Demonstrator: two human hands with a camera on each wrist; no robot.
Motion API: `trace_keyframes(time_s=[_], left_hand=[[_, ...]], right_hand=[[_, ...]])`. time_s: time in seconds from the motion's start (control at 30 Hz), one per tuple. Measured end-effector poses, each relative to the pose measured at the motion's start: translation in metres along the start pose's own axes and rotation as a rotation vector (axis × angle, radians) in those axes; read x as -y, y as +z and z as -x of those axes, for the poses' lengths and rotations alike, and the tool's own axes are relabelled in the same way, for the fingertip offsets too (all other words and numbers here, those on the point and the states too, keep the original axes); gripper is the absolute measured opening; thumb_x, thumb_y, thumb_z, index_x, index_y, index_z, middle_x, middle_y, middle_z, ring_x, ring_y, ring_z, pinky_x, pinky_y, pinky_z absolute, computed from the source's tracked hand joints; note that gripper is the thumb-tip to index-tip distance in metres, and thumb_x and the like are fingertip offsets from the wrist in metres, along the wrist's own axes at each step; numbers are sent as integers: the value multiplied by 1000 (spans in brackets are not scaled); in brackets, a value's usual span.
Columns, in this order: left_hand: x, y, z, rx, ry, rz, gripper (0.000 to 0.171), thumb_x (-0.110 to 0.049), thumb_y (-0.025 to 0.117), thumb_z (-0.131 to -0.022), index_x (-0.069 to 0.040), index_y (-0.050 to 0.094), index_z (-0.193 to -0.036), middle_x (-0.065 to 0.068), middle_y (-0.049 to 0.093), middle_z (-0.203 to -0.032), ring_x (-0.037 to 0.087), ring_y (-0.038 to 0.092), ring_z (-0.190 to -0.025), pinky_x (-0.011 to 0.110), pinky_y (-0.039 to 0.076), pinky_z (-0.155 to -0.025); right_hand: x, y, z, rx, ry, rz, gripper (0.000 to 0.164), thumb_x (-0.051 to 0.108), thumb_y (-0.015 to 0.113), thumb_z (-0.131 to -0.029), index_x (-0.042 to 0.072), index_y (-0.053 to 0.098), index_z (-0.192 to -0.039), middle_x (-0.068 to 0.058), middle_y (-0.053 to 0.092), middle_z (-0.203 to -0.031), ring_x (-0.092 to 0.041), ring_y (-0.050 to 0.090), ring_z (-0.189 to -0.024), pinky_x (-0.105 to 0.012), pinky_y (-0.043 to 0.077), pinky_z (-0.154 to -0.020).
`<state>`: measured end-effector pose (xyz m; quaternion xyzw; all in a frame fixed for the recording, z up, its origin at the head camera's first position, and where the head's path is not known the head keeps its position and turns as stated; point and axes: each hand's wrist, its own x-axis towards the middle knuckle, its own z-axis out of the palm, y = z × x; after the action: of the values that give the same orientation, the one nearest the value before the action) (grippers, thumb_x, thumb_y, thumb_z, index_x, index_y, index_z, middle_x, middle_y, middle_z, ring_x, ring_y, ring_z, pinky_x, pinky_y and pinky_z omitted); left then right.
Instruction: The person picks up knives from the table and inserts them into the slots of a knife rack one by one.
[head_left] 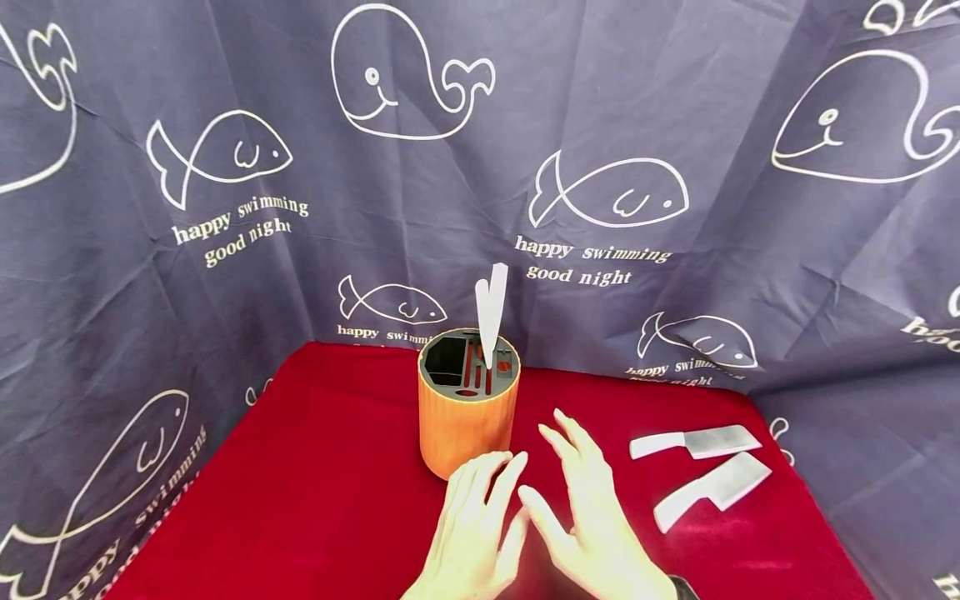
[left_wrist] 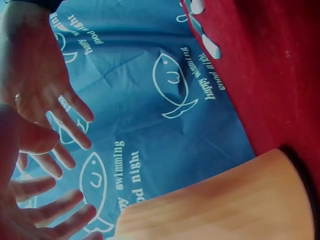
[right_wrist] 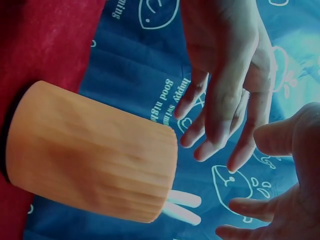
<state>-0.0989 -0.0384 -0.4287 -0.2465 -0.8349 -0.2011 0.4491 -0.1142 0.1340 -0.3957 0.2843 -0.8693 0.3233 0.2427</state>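
An orange knife block (head_left: 465, 433), round and ribbed with a black slotted top, stands upright on the red cloth. Two white-handled knives (head_left: 491, 312) stick up from its slots; their blades are hidden inside. Just in front of the block is my left hand (head_left: 474, 529), palm down, fingers extended and holding nothing. My right hand (head_left: 592, 517) hovers beside it, fingers spread and likewise holding nothing. In the right wrist view a gap shows between the left hand (right_wrist: 225, 65) and the block (right_wrist: 95, 155). Whether the two hands touch cannot be told.
To the right lie two white-handled cleavers, the farther cleaver (head_left: 722, 442) just behind the nearer cleaver (head_left: 738, 481). Red cloth (head_left: 322, 492) covers the table. A dark blue curtain (head_left: 480, 200) with white fish and whale drawings hangs behind and at both sides.
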Motion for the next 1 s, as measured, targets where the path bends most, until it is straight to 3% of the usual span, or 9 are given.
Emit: trace_keyframes(time_s=[0.37,0.53,1.0], left_hand=[[-3,11,31,39,-40,4,44,-36,45,-105,-12,57,-141,3,62,-128,19,56,-119,33,34,-106],[-4,12,30,35,-40,13,45,-36,42,-107,-10,57,-141,5,62,-128,20,56,-119,34,35,-106],[-4,14,32,4,-14,56,45,-35,40,-107,-10,58,-140,5,64,-126,19,58,-116,33,36,-105]], right_hand=[[-14,13,13,2,32,42,72,24,78,-84,16,46,-148,-12,39,-159,-32,37,-144,-68,35,-105],[-28,15,11,-8,51,49,70,24,77,-86,13,46,-149,-12,39,-159,-34,37,-145,-67,32,-107],[-76,2,-12,-172,94,91,64,14,76,-83,-5,51,-139,-30,46,-147,-48,40,-136,-73,28,-104]])
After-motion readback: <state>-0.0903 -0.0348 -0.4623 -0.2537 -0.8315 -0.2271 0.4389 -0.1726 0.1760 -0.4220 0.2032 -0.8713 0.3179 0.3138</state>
